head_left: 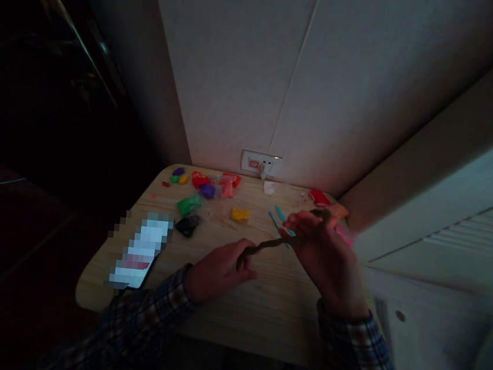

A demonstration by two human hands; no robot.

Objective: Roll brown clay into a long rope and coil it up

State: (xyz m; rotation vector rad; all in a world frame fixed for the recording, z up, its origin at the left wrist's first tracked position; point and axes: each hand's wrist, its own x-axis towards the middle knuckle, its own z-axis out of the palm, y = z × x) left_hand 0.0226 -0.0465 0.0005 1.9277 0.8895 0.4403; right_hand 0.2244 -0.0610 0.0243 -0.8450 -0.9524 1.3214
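While the left hand pinches a strand (brownish), the right, spread, supports it.

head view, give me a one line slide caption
Thin dark strip running from left hand to right hand above a table with colourful pieces.

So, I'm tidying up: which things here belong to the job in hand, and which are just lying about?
Likely belonging:
- dark strip, running from left hand to right hand
- blue tools
- green packet
- yellow lump

Apparently just lying about:
- lit phone
- white item, unclear what
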